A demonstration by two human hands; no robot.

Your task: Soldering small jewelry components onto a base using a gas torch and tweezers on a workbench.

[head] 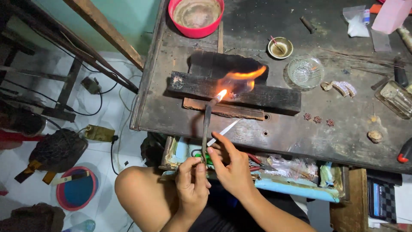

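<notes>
Both hands grip tools — torch (207, 124) flaming over charred block (274, 97).

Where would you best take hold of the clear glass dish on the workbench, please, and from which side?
Probably by its rim. The clear glass dish sits upright and open on the workbench, with bare wood around it. Come from above or from its near right edge: the flame over the charred block burns to its left, where the left hand aims the torch.

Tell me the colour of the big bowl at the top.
Red bowl, seen best in the head view.
</notes>
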